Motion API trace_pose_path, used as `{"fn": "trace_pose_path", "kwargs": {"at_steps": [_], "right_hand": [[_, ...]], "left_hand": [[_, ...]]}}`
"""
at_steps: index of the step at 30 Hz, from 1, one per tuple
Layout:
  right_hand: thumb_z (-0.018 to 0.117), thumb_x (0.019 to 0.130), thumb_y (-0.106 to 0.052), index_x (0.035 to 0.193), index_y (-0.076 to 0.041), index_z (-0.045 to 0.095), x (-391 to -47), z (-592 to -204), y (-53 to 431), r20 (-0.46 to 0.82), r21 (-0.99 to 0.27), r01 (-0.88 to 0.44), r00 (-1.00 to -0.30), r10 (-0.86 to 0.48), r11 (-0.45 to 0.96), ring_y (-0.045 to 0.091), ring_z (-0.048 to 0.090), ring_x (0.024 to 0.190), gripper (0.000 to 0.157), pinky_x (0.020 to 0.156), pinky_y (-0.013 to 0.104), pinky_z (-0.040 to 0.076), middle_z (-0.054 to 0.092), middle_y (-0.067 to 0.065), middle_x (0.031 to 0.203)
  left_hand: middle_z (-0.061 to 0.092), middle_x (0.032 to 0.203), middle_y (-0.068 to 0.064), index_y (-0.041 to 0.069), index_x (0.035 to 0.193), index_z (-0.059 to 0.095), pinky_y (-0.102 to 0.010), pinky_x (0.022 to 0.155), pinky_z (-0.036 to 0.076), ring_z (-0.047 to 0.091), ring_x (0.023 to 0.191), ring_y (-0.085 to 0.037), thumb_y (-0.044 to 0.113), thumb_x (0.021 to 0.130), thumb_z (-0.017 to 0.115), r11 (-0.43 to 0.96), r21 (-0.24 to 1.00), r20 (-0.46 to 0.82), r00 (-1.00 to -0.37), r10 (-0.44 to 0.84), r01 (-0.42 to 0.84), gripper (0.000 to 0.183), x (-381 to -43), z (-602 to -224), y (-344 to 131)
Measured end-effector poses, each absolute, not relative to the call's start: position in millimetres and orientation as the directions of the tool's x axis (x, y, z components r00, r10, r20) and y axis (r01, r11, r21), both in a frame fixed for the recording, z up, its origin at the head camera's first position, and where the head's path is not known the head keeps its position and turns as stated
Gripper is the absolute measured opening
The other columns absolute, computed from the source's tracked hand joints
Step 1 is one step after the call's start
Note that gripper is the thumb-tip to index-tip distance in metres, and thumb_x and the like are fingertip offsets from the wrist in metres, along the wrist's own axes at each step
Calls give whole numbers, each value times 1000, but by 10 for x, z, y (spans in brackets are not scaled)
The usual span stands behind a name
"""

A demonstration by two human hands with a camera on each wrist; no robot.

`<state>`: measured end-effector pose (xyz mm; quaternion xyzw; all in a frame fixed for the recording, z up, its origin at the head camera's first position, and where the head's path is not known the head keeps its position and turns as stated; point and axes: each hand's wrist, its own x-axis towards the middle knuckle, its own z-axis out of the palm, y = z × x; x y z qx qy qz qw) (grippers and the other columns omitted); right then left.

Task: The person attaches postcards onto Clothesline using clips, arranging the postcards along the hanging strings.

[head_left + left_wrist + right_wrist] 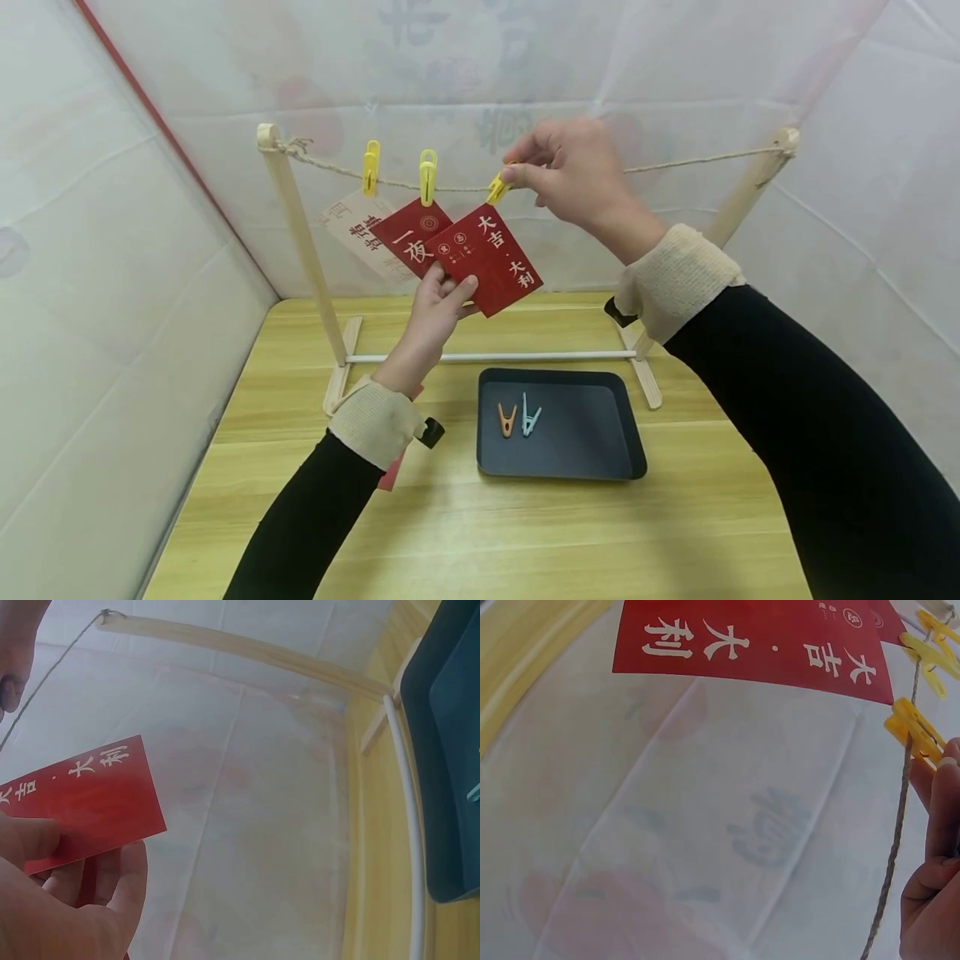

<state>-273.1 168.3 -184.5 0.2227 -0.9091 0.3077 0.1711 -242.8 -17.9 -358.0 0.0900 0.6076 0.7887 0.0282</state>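
Note:
My left hand (431,321) pinches a red envelope (491,271) with white Chinese characters, thumb in front and fingers behind. The envelope is tilted, one corner up by the rope (697,162). My right hand (581,171) pinches the handle end of a yellow clothespin (909,724) at the rope. In the right wrist view the pin's tip is close to the envelope's corner; whether it grips the paper I cannot tell. Left of it, a second red envelope (397,237) and a cream one with red characters (356,221) hang beneath yellow clothespins (427,177), partly overlapped.
The rope spans two wooden posts (300,225) joined low down by a white rod (540,356). A dark tray (577,433) holds an orange clothespin (507,421) and a light blue one (529,421). Red paper (392,475) lies partly hidden under my left forearm.

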Motion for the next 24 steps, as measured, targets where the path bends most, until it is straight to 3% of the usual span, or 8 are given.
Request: {"fn": "trace_pose_path", "kwargs": {"at_steps": [24], "right_hand": [[73, 92, -30, 107, -13, 74, -2740, -1889, 1613, 367, -519, -472, -876, -314, 712, 11, 68, 67, 23, 61, 25, 55, 75, -1, 94]], "left_hand": [[62, 134, -8, 16, 140, 41, -46, 98, 53, 63, 120, -24, 15, 102, 57, -257, 961, 142, -980, 140, 103, 42, -2429, -3589, -163]]}}
